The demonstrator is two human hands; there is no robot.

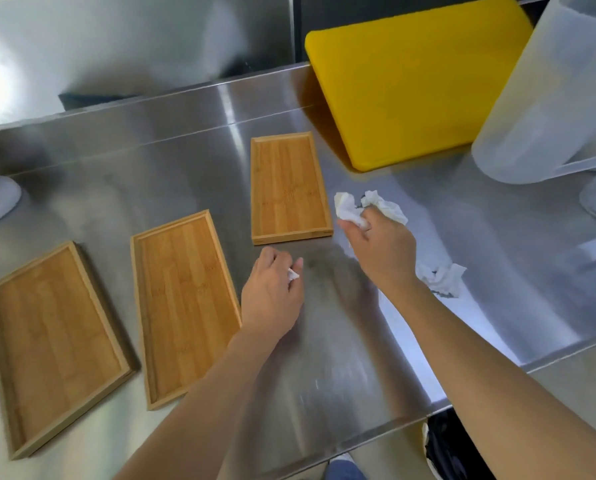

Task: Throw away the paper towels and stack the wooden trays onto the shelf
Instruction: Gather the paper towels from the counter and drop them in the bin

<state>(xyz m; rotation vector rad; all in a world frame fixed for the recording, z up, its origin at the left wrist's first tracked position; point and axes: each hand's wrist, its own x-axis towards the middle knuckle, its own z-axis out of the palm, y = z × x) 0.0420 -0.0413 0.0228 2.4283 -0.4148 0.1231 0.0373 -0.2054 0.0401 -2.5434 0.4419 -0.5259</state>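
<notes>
We look down on a brushed stainless steel counter (pixel 172 174). Starting at the far left, a shallow rectangular bamboo tray with a raised rim (pixel 56 348) lies flat near the front edge, and it appears to sit on a second tray, though we cannot tell for sure. Just to its right lies a second bamboo tray of the same kind (pixel 185 311), apart from the first. Next comes our left hand (pixel 272 292), palm down over the bare counter beside that tray, its fingers curled in and pinching a small white scrap of paper towel (pixel 293 274). Farther back and slightly right, a third bamboo tray (pixel 289 187) lies flat and empty. Just right of it, our right hand (pixel 381 247) closes its fingers around a crumpled white paper towel (pixel 369 206), which bulges out above the knuckles. Another crumpled white paper towel (pixel 443 279) lies loose on the counter, partly hidden behind our right wrist. At the back right, a thick yellow plastic cutting board (pixel 414 84) leans against the wall, and a translucent plastic pitcher (pixel 553 98) stands at the far right.
</notes>
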